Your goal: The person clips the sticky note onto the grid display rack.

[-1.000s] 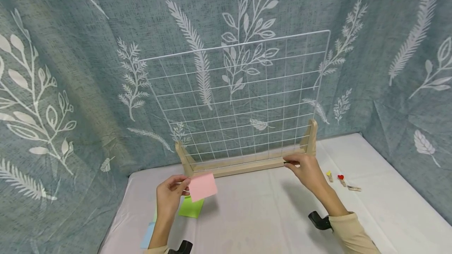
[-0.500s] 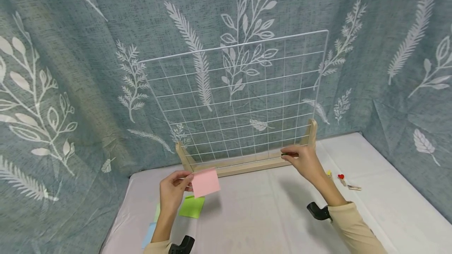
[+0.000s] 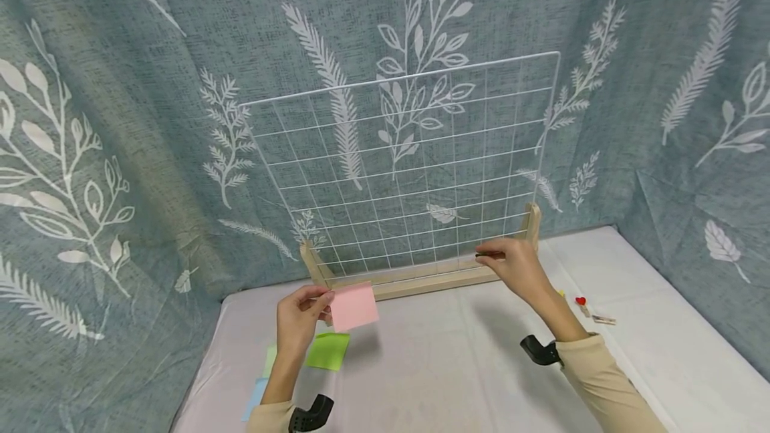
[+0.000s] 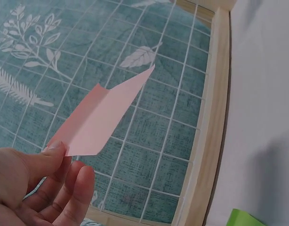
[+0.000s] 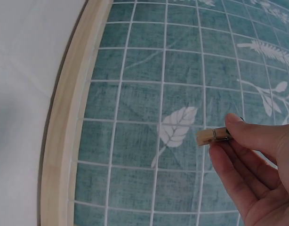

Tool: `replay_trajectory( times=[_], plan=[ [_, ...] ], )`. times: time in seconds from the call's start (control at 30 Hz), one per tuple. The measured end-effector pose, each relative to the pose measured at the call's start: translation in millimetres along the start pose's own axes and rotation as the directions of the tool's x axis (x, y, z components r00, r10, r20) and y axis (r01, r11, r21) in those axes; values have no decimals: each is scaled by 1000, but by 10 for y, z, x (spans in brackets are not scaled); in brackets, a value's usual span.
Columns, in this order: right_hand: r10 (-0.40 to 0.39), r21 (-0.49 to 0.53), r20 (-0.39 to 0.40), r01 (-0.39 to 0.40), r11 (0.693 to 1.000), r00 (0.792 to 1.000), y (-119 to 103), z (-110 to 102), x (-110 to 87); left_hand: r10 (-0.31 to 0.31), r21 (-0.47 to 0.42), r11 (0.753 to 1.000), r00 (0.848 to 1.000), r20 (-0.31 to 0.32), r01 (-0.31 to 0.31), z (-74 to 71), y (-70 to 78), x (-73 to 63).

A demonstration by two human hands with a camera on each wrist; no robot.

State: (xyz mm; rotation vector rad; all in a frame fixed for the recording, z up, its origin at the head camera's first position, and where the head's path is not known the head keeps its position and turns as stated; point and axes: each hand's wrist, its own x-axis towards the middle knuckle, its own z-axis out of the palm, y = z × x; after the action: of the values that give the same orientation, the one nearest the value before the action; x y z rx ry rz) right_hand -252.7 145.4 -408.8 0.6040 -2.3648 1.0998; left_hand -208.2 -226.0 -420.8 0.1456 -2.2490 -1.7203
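My left hand [image 3: 297, 323] pinches a pink sticky note [image 3: 353, 306] at its left edge, in the air before the lower left of the white wire grid [image 3: 415, 172]. The left wrist view has the note [image 4: 104, 113] bent, its edge between thumb and fingers. Before the grid's lower right, my right hand [image 3: 517, 269] is raised. Its thumb and fingers pinch a small wooden clothespin [image 5: 212, 136], whose free end points away from the fingertips in the right wrist view. A dark bit shows by the thumb; the rest is hidden.
Wooden feet and a base bar [image 3: 439, 280] hold the grid upright. Green [image 3: 327, 351] and blue [image 3: 255, 398] sticky notes lie at left on the white tablecloth [image 3: 421, 366]. At right lie a red-heart clothespin [image 3: 581, 305] and another clothespin [image 3: 604, 320], with a yellow one partly hidden.
My left hand has moved slightly up and right with the pink note. The right hand has risen and shifted a little left with the clothespin.
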Motion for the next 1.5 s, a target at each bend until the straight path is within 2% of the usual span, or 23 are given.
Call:
replay_trajectory(
  times=[0.23,0.47,0.73,0.93,1.23,1.5],
  plan=[
    [-14,-10,1,14,1000,1000,-49,33,52,11,-15,1000,1000,0,-11,-10,75,15],
    [-17,-12,5,17,1000,1000,-94,22,101,41,15,999,999,6,-41,-43,134,45],
    [-55,-13,-3,55,998,998,-166,8,192,62,45,997,998,9,-63,-64,218,72],
    [-75,3,12,74,997,997,-194,11,282,53,84,995,998,33,-56,-74,241,88],
    [-84,12,36,84,996,996,-262,-18,360,114,123,985,992,45,-119,-109,325,145],
    [-88,17,42,88,996,995,-344,-18,457,111,128,985,993,42,-116,-109,352,177]
  ],
)
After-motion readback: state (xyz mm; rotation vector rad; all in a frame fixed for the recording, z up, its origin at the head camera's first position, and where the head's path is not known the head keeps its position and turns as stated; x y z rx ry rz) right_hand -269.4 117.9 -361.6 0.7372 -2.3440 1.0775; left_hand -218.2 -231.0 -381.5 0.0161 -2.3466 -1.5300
